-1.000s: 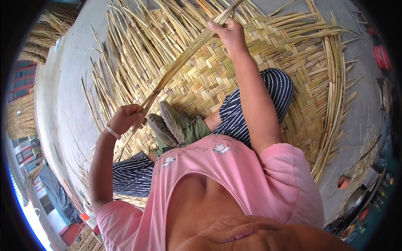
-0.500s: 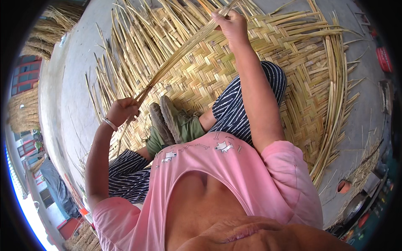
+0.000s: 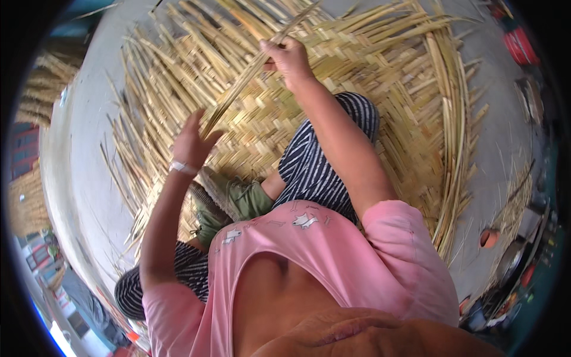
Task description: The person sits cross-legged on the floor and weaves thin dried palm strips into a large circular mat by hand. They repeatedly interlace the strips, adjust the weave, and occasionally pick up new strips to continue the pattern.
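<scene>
A long flat split reed strip [image 3: 242,83] stretches at a slant over the woven reed mat [image 3: 404,140]. Its upper part is pinched between the thumb and fingers of my right hand [image 3: 289,64]. At the strip's lower end is my left hand [image 3: 196,141], its thumb and fingers spread. Whether the strip touches the left palm is hard to make out. Under both hands lies the mat, a herringbone weave with unwoven reed ends [image 3: 172,71] fanning out along its far and left edges.
My crossed legs in striped trousers [image 3: 318,163] and a green shoe [image 3: 247,199] rest on the mat. Loose long reeds [image 3: 449,119] lie along its right side. Beyond, on the concrete floor [image 3: 505,143], are a red object [image 3: 521,46] and a small orange-brown pot [image 3: 489,238].
My left hand has opened from its closed grip on the strip and moved up and right. My right hand still grips the strip, now farther left and lower in view.
</scene>
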